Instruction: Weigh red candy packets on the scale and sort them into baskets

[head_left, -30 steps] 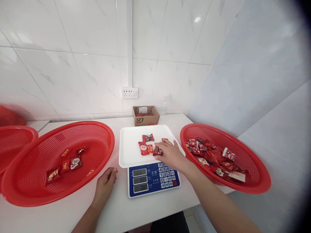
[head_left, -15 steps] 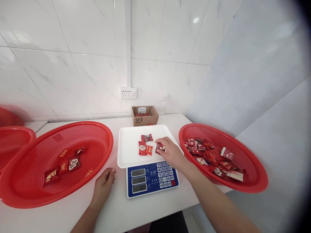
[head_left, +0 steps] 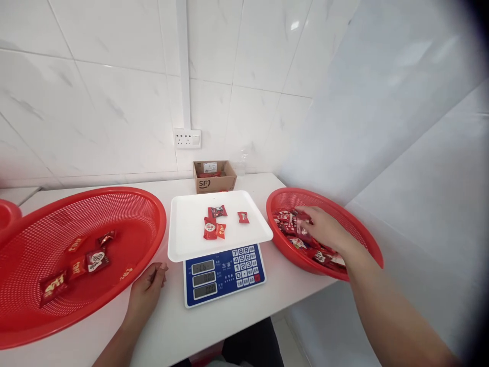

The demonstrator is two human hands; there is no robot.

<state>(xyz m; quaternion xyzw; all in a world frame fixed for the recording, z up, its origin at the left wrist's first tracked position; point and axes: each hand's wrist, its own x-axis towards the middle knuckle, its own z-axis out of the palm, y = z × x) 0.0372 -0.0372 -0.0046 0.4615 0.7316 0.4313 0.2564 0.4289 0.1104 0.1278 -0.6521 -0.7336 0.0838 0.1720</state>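
My right hand [head_left: 319, 224] is inside the red plastic basket [head_left: 367, 239] on the right, fingers stretched over a pile of red wrapped candies [head_left: 292, 224]. The fingertips reach among the wrappers and partly cover them. My left hand [head_left: 148, 283] rests on the table between the left basket and the scale, its fingers loosely curled, with nothing visible in them. On the white tray [head_left: 187, 224] of the digital scale [head_left: 225, 272] lie a dark red candy [head_left: 217, 211], a red candy with a pale round label [head_left: 210, 228], an orange-red candy [head_left: 220, 231] and a small red candy [head_left: 243, 217] apart to the right.
A large red perforated basket [head_left: 126, 204] at left holds several candies [head_left: 95, 260]. Behind the scale, a small cardboard box [head_left: 216, 184] with red packets stands near the tiled wall. Part of another red basket [head_left: 8, 216] shows at far left.
My right hand has left the scale tray and moved right into the right basket. The small red candy now shows where that hand was. The view has turned slightly right.
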